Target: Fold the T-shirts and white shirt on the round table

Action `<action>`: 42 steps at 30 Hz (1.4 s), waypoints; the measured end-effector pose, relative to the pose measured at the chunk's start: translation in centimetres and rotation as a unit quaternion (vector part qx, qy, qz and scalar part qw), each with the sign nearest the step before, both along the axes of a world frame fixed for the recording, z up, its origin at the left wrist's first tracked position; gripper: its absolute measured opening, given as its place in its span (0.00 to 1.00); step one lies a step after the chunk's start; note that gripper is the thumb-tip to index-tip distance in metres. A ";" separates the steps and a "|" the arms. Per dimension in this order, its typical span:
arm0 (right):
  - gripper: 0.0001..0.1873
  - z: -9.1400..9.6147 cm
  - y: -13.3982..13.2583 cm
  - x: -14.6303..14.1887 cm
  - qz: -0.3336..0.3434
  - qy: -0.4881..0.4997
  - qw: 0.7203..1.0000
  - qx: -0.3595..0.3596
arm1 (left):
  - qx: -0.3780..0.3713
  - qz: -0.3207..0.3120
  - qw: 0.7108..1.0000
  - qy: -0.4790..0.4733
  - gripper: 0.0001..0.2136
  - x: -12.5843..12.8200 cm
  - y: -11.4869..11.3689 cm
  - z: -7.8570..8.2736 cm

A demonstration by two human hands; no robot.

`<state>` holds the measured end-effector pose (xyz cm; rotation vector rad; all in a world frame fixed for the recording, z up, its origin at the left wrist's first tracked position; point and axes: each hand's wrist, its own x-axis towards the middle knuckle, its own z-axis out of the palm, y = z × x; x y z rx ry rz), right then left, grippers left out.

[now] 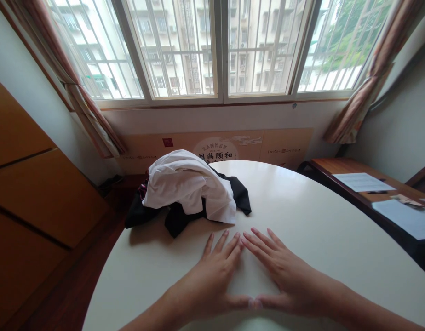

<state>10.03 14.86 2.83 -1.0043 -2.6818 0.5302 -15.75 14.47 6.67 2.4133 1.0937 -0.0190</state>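
My left hand (215,276) lies palm down on a white round table (295,207), its fingers spread. Beside it my right hand (281,271) rests the same way. The two thumb tips touch, and the index fingertips meet or nearly meet, framing a triangle of tabletop. Neither hand holds anything. Just beyond my left fingertips sits a heap of crumpled clothes: a white cloth garment (185,184) on top, black garments (181,220) sticking out beneath and to both sides. What kind of garments they are is hidden by the folds.
A brown wooden desk (330,166) with paper sheets (364,181) and a pen stands at the right. Wooden cabinets (33,193) rise at the left. Behind the table, a printed cardboard panel (288,142) leans below barred windows (185,46) with tied curtains (357,105).
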 end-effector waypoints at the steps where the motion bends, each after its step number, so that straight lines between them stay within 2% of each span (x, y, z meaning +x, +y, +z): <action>1: 0.51 0.0 0.0 -0.1 -0.005 0.021 0.999 0.024 | -0.002 0.005 1.000 0.000 0.55 0.0 0.0 0.1; 3: 0.38 0.2 -0.1 -0.2 -0.016 0.083 0.993 0.081 | -0.009 0.016 1.000 -0.001 0.53 0.1 -0.1 0.4; 4: 0.28 0.3 -0.1 -0.3 -0.024 0.120 0.987 0.103 | -0.010 0.020 1.000 -0.011 0.50 0.0 0.0 0.6; 6: 0.06 0.4 -0.3 -0.5 -0.047 0.183 0.975 0.116 | -0.001 0.044 0.997 -0.056 0.39 -0.3 0.2 0.8; 7: 0.02 0.3 -0.4 -0.6 -0.064 0.200 0.972 0.109 | 0.008 0.067 0.994 -0.085 0.31 -0.5 0.4 0.9; 9: 0.11 0.0 -0.5 -0.7 -0.097 0.201 0.971 0.083 | 0.041 0.129 0.982 -0.134 0.14 -1.0 1.1 0.9; 10: 0.12 -0.3 -0.5 -0.7 -0.105 0.189 0.974 0.069 | 0.059 0.158 0.974 -0.150 0.09 -1.2 1.5 0.9; 15: 0.11 -0.7 -0.3 -0.8 -0.109 0.145 0.984 -0.001 | 0.105 0.232 0.942 -0.217 0.15 -2.9 3.6 1.4; 22: 0.10 0.6 -0.8 -0.6 -0.113 0.122 0.985 -0.046 | 0.194 0.307 0.896 -0.256 0.14 -6.7 5.7 4.1; 27: 0.07 -0.3 -0.2 -0.6 -0.123 0.126 0.983 -0.050 | 0.318 0.293 0.872 -0.230 0.13 -8.8 8.9 6.9; 31: 0.07 -0.6 0.1 -0.6 -0.129 0.130 0.982 -0.054 | 0.424 0.311 0.838 -0.145 0.16 -9.6 12.3 8.9; 33: 0.06 -0.5 0.1 -0.6 -0.127 0.138 0.981 -0.057 | 0.441 0.327 0.831 -0.091 0.22 -9.9 13.7 9.2; 35: 0.05 -0.1 0.2 -0.6 -0.117 0.147 0.980 -0.063 | 0.416 0.330 0.846 -0.058 0.22 -10.0 14.9 9.2; 36: 0.04 0.0 0.3 -0.5 -0.110 0.153 0.980 -0.066 | 0.403 0.334 0.850 -0.058 0.20 -9.9 15.4 9.1; 38: 0.10 0.2 0.5 -0.5 -0.100 0.174 0.977 -0.074 | 0.405 0.335 0.846 -0.091 0.18 -9.6 15.8 9.1; 40: 0.17 0.1 0.8 -0.3 -0.101 0.201 0.971 -0.083 | 0.442 0.322 0.824 -0.148 0.21 -8.8 15.5 9.4; 42: 0.25 0.0 1.1 -0.1 -0.114 0.217 0.966 -0.078 | 0.476 0.295 0.806 -0.191 0.22 -7.3 14.3 10.3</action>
